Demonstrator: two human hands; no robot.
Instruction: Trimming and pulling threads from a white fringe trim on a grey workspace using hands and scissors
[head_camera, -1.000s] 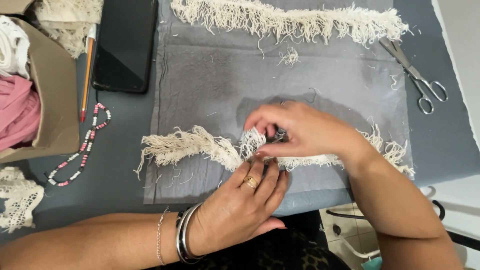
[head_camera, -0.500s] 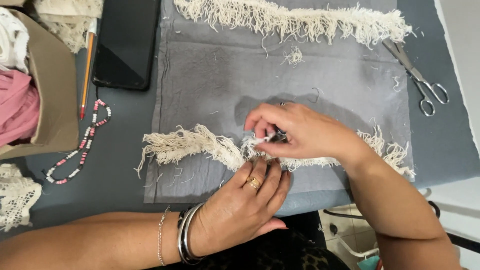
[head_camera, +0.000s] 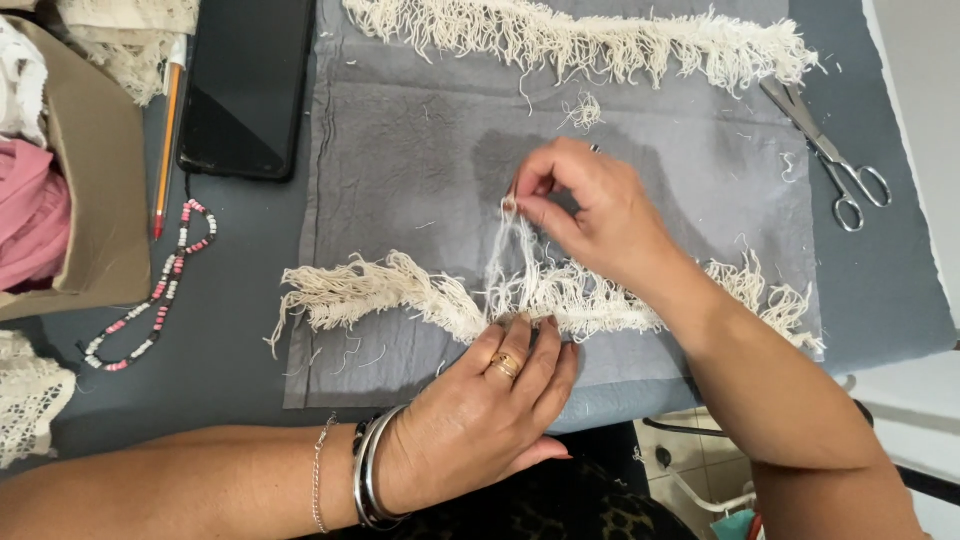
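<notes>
Cream fringe (head_camera: 400, 295) runs under the left hand (head_camera: 480, 420), which wears a gold ring (head_camera: 503, 366) and dark and silver bangles (head_camera: 370, 478). The right hand (head_camera: 590, 215) pinches pale cream threads (head_camera: 520, 255). Beneath both hands lies a plain grey cloth (head_camera: 400, 140) on a blue-grey table (head_camera: 230, 330). Far above the right hand, another cream fringe (head_camera: 600, 40). To its right, silver scissors (head_camera: 830, 160). Left of the hands: black phone (head_camera: 245, 85), orange pencil (head_camera: 165, 140), pink, white and black beads (head_camera: 160, 290), brown box (head_camera: 90, 190) with pink fabric (head_camera: 25, 215).
</notes>
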